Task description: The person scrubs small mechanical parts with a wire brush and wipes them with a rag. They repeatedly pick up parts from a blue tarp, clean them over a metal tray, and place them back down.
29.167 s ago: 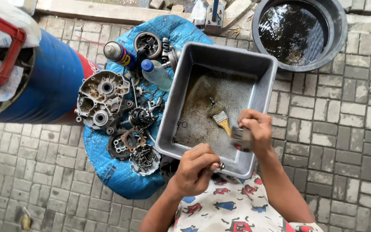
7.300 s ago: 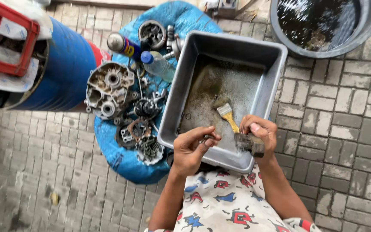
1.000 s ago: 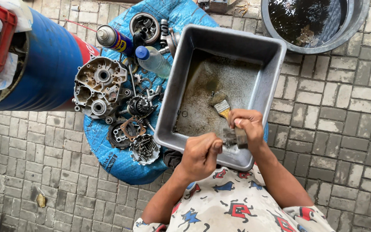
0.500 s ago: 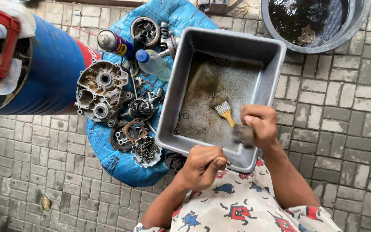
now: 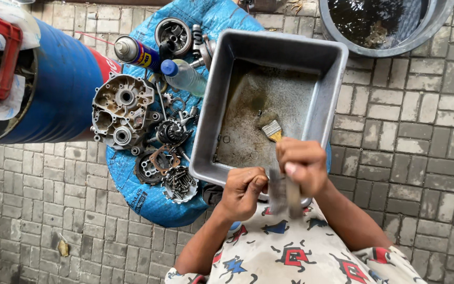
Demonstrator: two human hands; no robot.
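Grey paving bricks (image 5: 421, 137) cover the ground, and on them lies a blue woven sheet (image 5: 148, 202) carrying a grey metal washing tray (image 5: 337, 79) with a film of dirty liquid in it. At the tray's six o'clock edge the person's right hand (image 5: 303, 165) has its fingers wrapped tight round a small flat grey metal part (image 5: 285, 194), blurred, while the left hand (image 5: 243, 192) is curled into a loose fist just beside it; whether it grips anything cannot be told. A yellow-handled paintbrush (image 5: 272, 130) rests inside the tray at twelve o'clock from the right hand. At nine o'clock from the tray sit a silver engine crankcase half (image 5: 122, 113), gears and a heap of bolts (image 5: 179, 184), with a spray can (image 5: 135, 52) and a clear plastic bottle (image 5: 185, 76) further up. A likely risk: the part looks wet, so it could slip from the fingers into the tray and splash grime onto the patterned shirt (image 5: 300, 252).
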